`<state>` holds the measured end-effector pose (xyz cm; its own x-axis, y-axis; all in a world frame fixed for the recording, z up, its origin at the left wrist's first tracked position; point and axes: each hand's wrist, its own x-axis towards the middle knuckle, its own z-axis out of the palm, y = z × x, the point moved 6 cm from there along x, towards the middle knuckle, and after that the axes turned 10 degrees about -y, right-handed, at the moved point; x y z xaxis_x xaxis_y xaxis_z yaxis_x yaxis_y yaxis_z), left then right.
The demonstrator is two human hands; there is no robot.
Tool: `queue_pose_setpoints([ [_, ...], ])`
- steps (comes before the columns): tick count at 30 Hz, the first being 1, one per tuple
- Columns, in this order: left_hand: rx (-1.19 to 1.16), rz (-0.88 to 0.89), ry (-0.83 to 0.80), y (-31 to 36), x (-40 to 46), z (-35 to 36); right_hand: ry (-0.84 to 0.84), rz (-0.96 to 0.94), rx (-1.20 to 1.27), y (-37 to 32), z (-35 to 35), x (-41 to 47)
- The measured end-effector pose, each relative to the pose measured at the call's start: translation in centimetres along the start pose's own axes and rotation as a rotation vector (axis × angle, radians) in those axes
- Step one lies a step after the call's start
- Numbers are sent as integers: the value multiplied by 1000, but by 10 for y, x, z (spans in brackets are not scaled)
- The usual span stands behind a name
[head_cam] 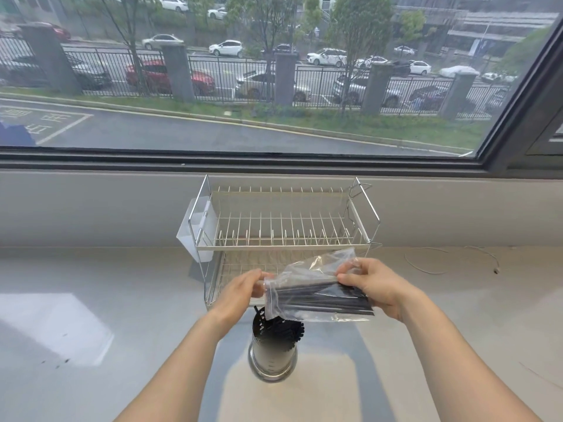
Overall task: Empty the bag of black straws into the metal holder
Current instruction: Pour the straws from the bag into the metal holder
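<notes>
A clear plastic bag point(307, 271) lies sideways in the air above the metal holder point(272, 357). Black straws point(329, 303) fill its lower half. My left hand point(243, 289) pinches the bag's left end, which points down toward the holder's mouth. My right hand point(377, 287) grips the bag's right part together with the straws inside. The round, shiny holder stands upright on the counter just below the bag. Several black straws stand inside it, their tips showing at its rim.
A two-tier wire dish rack point(283, 229) stands behind the holder against the wall, with a white plastic cup point(198, 236) hung on its left side. A thin white cable point(426, 263) lies on the pale counter point(106, 300) at the right. A big window is behind.
</notes>
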<state>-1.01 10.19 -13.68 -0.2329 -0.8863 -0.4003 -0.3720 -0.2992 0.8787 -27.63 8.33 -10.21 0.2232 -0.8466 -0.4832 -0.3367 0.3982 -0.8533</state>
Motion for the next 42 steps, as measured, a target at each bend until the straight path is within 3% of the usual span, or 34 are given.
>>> queue_pose_setpoints([
  [8,136,14,-42,6,0,4,5,-76,-564,-48,19,3],
  [14,17,42,-70,18,-1,6,-50,-132,-720,-89,57,0],
  [25,-58,166,-57,39,-8,-10,99,-273,-1001,-156,76,-21],
  [34,-81,179,-100,47,-10,-12,141,-337,-840,-173,47,-28],
  [42,-313,211,126,46,-10,-27,235,-311,-444,-144,0,-32],
])
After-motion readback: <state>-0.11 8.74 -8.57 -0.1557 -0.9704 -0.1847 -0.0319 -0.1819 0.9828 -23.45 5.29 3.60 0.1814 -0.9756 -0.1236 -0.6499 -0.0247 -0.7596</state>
